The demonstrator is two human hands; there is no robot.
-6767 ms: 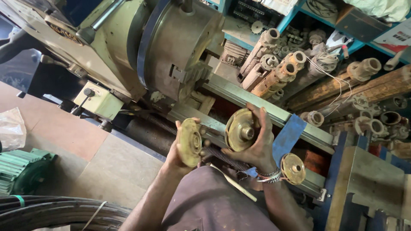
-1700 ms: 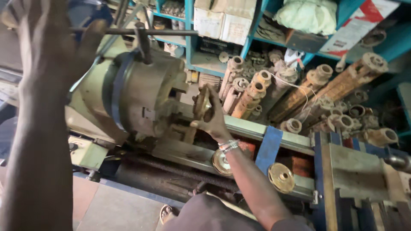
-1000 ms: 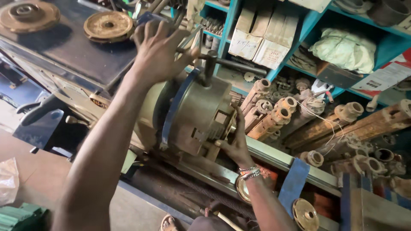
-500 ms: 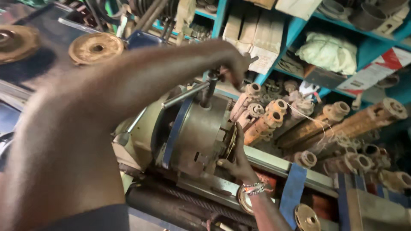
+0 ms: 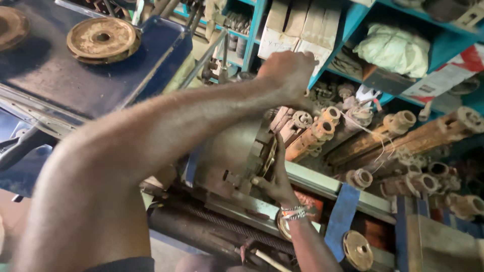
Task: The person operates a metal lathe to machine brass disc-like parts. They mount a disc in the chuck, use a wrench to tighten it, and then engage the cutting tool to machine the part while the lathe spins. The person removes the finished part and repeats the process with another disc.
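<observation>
The left hand is clenched above the lathe chuck, on something hidden. The right hand has loosely curled fingers pressing a brass disc against the chuck face. Another brass disc lies on the blue headstock cover; rusty pipes crowd beneath blue shelves.

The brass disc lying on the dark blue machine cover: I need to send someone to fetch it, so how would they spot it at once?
Start at the lathe chuck that the right hand touches, then look up and left to the dark blue cover above it. The brass disc lies flat near its far edge: round, tarnished gold, with a centre hole, whole in view, unlike the disc cut off at the left edge.
</observation>
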